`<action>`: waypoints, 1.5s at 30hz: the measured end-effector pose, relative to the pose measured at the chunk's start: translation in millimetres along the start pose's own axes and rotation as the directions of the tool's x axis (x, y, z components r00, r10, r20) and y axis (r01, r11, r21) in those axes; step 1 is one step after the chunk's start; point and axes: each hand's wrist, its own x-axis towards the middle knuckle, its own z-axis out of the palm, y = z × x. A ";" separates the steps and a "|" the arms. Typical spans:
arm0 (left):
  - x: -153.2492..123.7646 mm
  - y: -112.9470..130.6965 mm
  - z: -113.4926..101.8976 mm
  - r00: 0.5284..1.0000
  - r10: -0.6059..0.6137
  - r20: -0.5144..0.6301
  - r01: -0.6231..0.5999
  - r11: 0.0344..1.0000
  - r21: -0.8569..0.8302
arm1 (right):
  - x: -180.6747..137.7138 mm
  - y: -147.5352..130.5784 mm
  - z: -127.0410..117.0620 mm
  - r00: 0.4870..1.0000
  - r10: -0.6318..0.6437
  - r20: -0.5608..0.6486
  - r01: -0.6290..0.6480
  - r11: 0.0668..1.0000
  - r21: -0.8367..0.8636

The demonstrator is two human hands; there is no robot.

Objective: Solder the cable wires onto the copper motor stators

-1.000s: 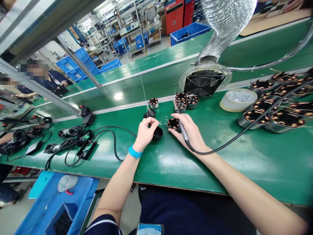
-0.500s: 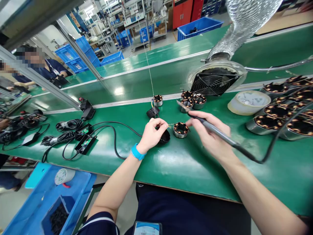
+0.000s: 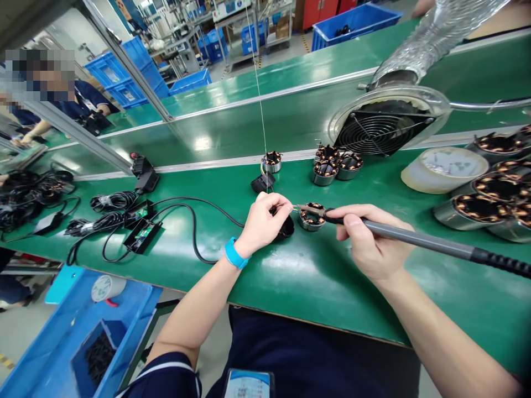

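Observation:
My left hand (image 3: 262,222), with a blue wristband, is pinched on thin wire ends beside a small copper-wound stator (image 3: 312,216) on the green bench. A black round part (image 3: 285,226) lies under its fingers. My right hand (image 3: 367,240) grips a soldering iron (image 3: 418,239) like a pen; its tip rests at the wires over the stator's left edge. A thin solder wire (image 3: 259,83) hangs down from above to a single stator (image 3: 272,161) behind.
A fume-extractor fan (image 3: 384,127) on a foil duct stands at the back right. Three stators (image 3: 336,163) sit before it, several larger ones (image 3: 489,193) and a tape roll (image 3: 443,168) to the right. Black cables and circuit boards (image 3: 139,229) lie left. A co-worker sits far left.
My right hand swung the soldering iron from upright beside the stator to level, bringing its tip to the wires my left hand pinches. The view shifted slightly.

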 end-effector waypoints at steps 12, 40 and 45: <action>-0.5 2.9 -0.7 1.000 0.017 0.002 -0.017 0.999 0.030 | 1.9 -4.1 3.1 0.997 0.072 -0.036 -0.070 0.995 0.075; 0.5 1.0 -0.2 1.000 -0.027 0.007 0.027 0.999 0.028 | 4.9 -6.3 2.6 0.993 -0.109 0.034 0.112 0.991 -0.073; 0.0 1.0 0.2 1.000 -0.022 0.003 0.022 0.999 0.039 | 7.5 -8.9 3.3 0.976 -0.204 0.077 0.208 0.977 -0.050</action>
